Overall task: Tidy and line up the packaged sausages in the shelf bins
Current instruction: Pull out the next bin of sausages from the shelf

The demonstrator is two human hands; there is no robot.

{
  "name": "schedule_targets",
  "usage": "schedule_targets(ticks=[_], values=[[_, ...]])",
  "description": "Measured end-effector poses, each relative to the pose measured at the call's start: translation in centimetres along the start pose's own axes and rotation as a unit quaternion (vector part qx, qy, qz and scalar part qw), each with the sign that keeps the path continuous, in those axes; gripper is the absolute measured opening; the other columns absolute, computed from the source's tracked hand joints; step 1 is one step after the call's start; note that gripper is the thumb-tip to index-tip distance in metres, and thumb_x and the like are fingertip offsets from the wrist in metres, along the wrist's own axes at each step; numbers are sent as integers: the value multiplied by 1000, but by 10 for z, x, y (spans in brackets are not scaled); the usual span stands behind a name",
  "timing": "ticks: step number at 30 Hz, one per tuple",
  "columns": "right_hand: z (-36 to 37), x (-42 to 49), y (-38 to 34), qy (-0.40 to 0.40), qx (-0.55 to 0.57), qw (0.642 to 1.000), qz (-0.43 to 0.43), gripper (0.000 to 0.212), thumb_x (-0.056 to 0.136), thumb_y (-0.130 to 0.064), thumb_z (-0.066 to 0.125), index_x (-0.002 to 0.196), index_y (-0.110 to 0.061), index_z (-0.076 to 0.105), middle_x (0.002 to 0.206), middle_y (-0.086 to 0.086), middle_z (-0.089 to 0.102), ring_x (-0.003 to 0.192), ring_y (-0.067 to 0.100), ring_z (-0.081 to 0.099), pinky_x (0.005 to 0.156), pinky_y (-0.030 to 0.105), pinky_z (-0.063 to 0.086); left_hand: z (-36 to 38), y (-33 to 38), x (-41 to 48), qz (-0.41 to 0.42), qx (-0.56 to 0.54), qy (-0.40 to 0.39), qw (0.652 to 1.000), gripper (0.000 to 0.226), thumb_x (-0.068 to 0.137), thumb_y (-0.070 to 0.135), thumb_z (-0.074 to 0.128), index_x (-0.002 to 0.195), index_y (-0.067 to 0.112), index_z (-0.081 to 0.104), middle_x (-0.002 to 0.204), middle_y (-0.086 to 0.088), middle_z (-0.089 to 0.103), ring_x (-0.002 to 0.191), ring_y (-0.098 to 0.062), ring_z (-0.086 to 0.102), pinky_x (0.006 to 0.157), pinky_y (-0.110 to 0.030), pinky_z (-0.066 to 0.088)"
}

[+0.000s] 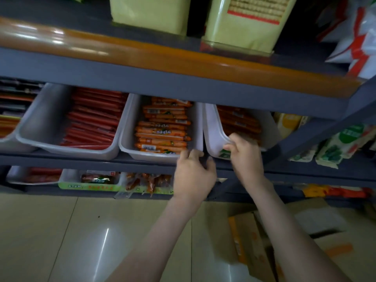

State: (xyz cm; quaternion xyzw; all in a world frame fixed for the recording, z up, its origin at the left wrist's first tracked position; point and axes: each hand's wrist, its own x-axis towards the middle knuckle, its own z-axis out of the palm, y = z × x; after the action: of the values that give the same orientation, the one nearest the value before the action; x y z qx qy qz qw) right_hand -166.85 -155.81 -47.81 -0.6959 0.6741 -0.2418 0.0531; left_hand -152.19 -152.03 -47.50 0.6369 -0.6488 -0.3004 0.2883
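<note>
Orange sausage packs (pixel 162 129) stacked crosswise in the middle bin (pixel 126 127), one above another from front to back, a few slightly askew. Middle bin white, standing on the grey shelf (pixel 142 163) between two other white bins.

At its front right corner, the left hand (pixel 193 171): fingers curled over the rim and gripping it, thumb down near the narrow gap between this bin and the next.

Just beside it, the right bin (pixel 211 127), tilted, with its left wall leaning away from the middle bin at the top. Inside, darker red-orange packs (pixel 238 121), also lying crosswise. On its front left corner, the right hand (pixel 244 157), fingers bent round the rim and holding it.

Further left, the left bin (pixel 40 123), filled with long red sausages (pixel 93 119) in rows.

Above, a grey board with an orange rail (pixel 162 58), and pale green bags (pixel 150 13) upright on top of it. To the right, green-and-white cartons (pixel 345 143) on the same level as the bins. Below, more packed sausages (pixel 148 182) on the lower shelf. Underfoot, shiny beige floor tiles (pixel 61 231) and flattened cardboard boxes (pixel 254 241) on the right.
</note>
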Motion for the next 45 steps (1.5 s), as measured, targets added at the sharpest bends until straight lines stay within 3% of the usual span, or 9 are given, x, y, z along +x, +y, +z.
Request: schedule_targets(ticks=[1, 3, 5, 17, 21, 26, 37, 40, 45], values=[[1, -1, 1, -1, 9, 1000, 2, 32, 86, 1, 56, 69, -18, 36, 70, 0, 50, 73, 31, 55, 60, 38, 43, 2, 8, 8, -116, -117, -90, 982, 40, 97, 34, 45, 122, 5, 55, 103, -9, 54, 106, -33, 56, 84, -31, 46], [4, -1, 0, 14, 27, 1000, -6, 32, 83, 3, 56, 69, -19, 38, 68, 0, 47, 70, 30, 52, 59, 36, 40, 5, 22, 24, -337, -432, -239, 802, 65, 91, 56, 47, 132, 5, 49, 119, -11, 57, 120, -30, 52, 100, -38, 44], [5, -2, -1, 24, 24, 999, -19, 19, 81, 6, 59, 74, -10, 54, 72, 7, 58, 73, 31, 57, 62, 38, 47, 13, 26, 35, -369, -558, -245, 702, 79, 81, 66, 53, 134, 8, 49, 132, -13, 54, 122, -26, 51, 103, -38, 40], [14, -20, 2, 54, -20, 995, -86, 15, 79, 2, 58, 87, -9, 65, 85, 7, 66, 82, 27, 62, 76, 36, 48, 43, 21, 42, -343, -636, -187, 665, 39, 85, 43, 62, 104, 9, 68, 96, -8, 71, 100, -24, 63, 88, -36, 50], [12, -40, 11, 64, -39, 997, -22, 47, 78, 4, 67, 122, -9, 60, 123, 8, 59, 117, 23, 48, 98, 45, 42, 46, 14, 40, -330, -637, -183, 672, 45, 76, 43, 67, 105, 9, 67, 99, -9, 70, 102, -25, 59, 99, -37, 43], [16, -58, 15, 42, 11, 998, 53, 68, 82, 10, 59, 143, -11, 38, 146, 7, 39, 135, 18, 28, 111, 35, 26, 44, 16, 37, -315, -642, -185, 674, 25, 88, 32, 61, 99, 10, 67, 90, -6, 73, 80, -16, 69, 69, -23, 51], [20, -67, 4, 82, 124, 977, 151, 62, 88, 0, 59, 143, -16, 36, 141, 5, 40, 131, 11, 29, 106, 33, 31, 50, 22, 38, -331, -608, -130, 710, 34, 80, 33, 71, 101, 7, 66, 102, -11, 72, 95, -19, 67, 79, -24, 49], [15, -57, -3, 91, 335, 859, 377, 49, 88, -29, 67, 129, -23, 41, 122, -2, 54, 116, 11, 51, 98, 31, 43, 49, 26, 39, -335, -590, -136, 722, 47, 77, 38, 74, 109, 4, 64, 107, -13, 70, 99, -22, 66, 81, -25, 49], [15, -32, 1, 21, 680, 494, 541, 68, 88, -51, 59, 136, -6, 43, 130, 16, 53, 126, 29, 50, 109, 42, 37, 41, 34, 42, -351, -573, -147, 726, 33, 79, 34, 73, 91, 5, 62, 91, -12, 69, 74, -15, 65, 59, -19, 50]])
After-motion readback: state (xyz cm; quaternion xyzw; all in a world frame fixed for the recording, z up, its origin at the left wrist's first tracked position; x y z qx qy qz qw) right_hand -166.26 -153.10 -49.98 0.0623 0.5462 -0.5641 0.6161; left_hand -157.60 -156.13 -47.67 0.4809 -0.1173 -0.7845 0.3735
